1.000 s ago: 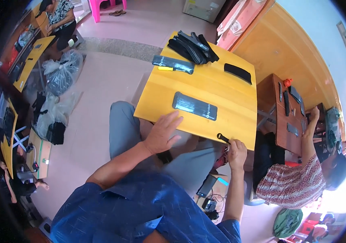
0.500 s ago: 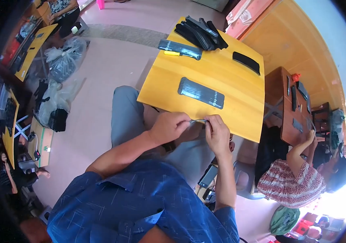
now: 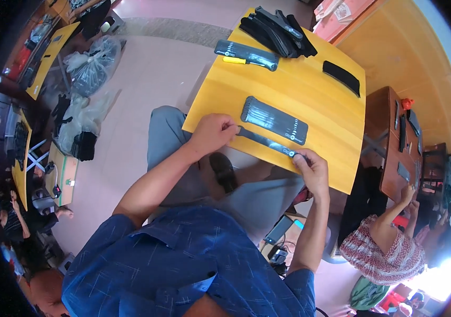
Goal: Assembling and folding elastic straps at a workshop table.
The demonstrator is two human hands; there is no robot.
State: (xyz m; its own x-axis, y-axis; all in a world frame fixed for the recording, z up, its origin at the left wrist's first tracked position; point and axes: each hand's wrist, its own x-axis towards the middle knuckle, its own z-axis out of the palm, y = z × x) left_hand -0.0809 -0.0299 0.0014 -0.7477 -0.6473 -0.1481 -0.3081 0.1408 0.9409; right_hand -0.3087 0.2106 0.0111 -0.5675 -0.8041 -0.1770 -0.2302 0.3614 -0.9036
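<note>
A thin dark strip with pale marks near one end is stretched between my hands at the table's near edge. My left hand is closed with its fingertips on the strip's left end. My right hand pinches the right end between thumb and fingers. Just beyond the strip, a dark, ribbed flat piece with similar pale marks lies on the yellow table; it looks like several such strips side by side.
Farther back lie another dark flat piece, a yellow-handled tool and a pile of black strips. A curved black piece rests at the right. Beside me, a person in a patterned garment works at a brown table.
My hands have moved apart and the strip, earlier seen edge-on between them, now lies stretched with its face showing. My left hand has risen over the table's edge; my right has shifted right.
</note>
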